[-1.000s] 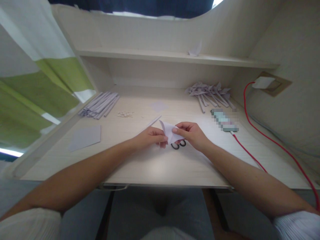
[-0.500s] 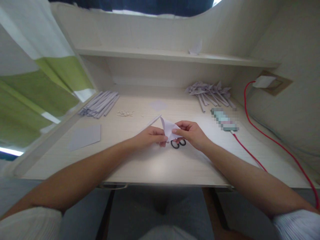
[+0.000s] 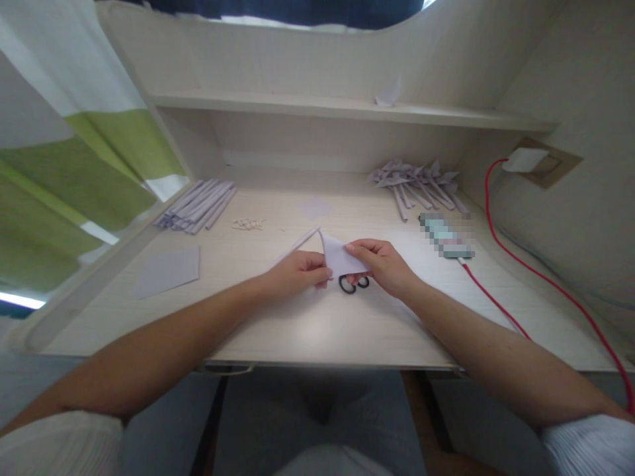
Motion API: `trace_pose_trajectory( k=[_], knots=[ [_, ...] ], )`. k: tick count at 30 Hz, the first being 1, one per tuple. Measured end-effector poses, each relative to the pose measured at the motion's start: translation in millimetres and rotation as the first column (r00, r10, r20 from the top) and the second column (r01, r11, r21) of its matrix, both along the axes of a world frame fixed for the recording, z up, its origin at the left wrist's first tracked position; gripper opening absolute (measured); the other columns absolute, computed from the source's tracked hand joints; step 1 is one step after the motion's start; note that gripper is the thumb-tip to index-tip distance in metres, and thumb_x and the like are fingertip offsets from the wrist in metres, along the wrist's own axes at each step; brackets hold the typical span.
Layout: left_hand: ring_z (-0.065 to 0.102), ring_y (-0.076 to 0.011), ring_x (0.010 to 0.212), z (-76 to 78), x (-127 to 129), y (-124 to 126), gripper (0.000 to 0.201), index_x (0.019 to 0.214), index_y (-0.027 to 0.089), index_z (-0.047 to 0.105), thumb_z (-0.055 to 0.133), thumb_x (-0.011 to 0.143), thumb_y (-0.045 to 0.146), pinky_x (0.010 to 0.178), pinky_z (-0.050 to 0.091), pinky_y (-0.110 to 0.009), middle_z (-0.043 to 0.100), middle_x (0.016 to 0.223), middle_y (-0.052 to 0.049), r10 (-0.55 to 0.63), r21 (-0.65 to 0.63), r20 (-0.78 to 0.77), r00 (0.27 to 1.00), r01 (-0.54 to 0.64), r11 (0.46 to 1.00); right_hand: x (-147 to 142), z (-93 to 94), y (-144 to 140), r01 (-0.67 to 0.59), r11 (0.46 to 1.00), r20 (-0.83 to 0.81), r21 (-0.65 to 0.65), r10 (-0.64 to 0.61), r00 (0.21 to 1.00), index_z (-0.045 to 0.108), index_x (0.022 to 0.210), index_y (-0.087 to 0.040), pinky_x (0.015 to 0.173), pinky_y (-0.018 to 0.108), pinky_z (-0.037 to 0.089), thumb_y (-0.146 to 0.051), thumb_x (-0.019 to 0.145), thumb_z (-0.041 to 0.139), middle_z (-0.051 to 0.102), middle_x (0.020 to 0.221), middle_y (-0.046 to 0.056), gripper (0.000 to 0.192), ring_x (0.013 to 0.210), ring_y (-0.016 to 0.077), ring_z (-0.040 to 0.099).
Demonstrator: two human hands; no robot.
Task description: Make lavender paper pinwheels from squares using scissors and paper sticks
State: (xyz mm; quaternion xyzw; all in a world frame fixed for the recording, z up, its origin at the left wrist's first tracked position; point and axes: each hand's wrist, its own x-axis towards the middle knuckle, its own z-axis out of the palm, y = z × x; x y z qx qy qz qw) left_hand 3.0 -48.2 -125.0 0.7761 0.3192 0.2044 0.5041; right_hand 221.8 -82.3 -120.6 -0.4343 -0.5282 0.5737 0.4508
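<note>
1. Centre of the frame: the left hand (image 3: 300, 271) and right hand (image 3: 384, 261) each pinch a white paper piece (image 3: 343, 260); it looks unfinished, its folds too faint to tell.
2. Upper right: sticks with folded tops (image 3: 414, 182) lie heaped, apparently done; upper left: plain paper tubes (image 3: 201, 203) lie topless, seemingly left to work on, with flat paper (image 3: 171, 271) below them.
3. Left of centre: small pale bits (image 3: 249, 225) lie loose; black scissor handles (image 3: 346, 285) show just below the held paper.
4. Surface and room: a pale wooden desk (image 3: 307, 334) under a shelf (image 3: 278, 104); green-and-white curtain (image 3: 119, 149) at left; phone (image 3: 444, 237) on a red cable (image 3: 496, 312) at right.
</note>
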Motion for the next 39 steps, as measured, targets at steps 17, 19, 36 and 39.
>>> trace_pose_trajectory(
  k=[17, 19, 36, 39],
  knots=[
    [0.055, -0.0114, 0.063, 0.4, -1.6, 4.3, 0.019, 0.072, 0.013, 0.066, 0.066, 0.082, 0.030, 0.060, 0.038, -0.024, 0.064, 0.070, -0.002, -0.070, -0.148, -0.006, 0.998, 0.069, 0.987, 1.3, -3.3, 0.7, -0.001, 1.000, 0.007, 0.010, 0.001, 1.000, 0.076, 0.096, -0.017, 0.058, 0.028, 0.061, -0.044, 0.081, 0.074, 0.073, 0.078, 0.005, 0.031, 0.060, 0.0162, 0.069],
    [0.054, -0.0111, 0.062, -0.8, -1.9, 5.1, 0.020, 0.071, 0.013, 0.066, 0.066, 0.082, 0.031, 0.059, 0.038, -0.024, 0.063, 0.068, -0.001, -0.072, -0.149, -0.007, 0.997, 0.070, 0.986, 1.2, -3.1, 0.6, 0.005, 1.000, 0.016, 0.012, -0.005, 1.000, 0.077, 0.096, -0.017, 0.057, 0.027, 0.060, -0.045, 0.081, 0.074, 0.073, 0.078, 0.005, 0.032, 0.060, 0.0161, 0.069],
    [0.052, -0.0107, 0.062, 5.3, 0.2, 1.4, 0.016, 0.075, 0.014, 0.065, 0.064, 0.082, 0.027, 0.061, 0.038, -0.024, 0.061, 0.069, -0.001, -0.063, -0.172, 0.045, 0.997, 0.070, 0.983, 2.2, -0.8, 0.0, 0.005, 1.000, 0.035, 0.028, -0.006, 0.999, 0.076, 0.100, -0.016, 0.056, 0.025, 0.057, -0.047, 0.080, 0.074, 0.073, 0.078, 0.005, 0.037, 0.060, 0.0143, 0.068],
    [0.052, -0.0103, 0.062, 3.1, 0.3, 2.8, 0.015, 0.073, 0.014, 0.064, 0.065, 0.082, 0.026, 0.062, 0.039, -0.024, 0.061, 0.069, 0.000, -0.057, -0.162, 0.057, 0.997, 0.066, 0.985, 2.3, -0.6, 0.1, 0.015, 0.999, 0.074, 0.050, -0.019, 0.997, 0.076, 0.101, -0.018, 0.054, 0.023, 0.055, -0.046, 0.081, 0.073, 0.072, 0.079, 0.004, 0.035, 0.059, 0.0126, 0.066]
  ],
)
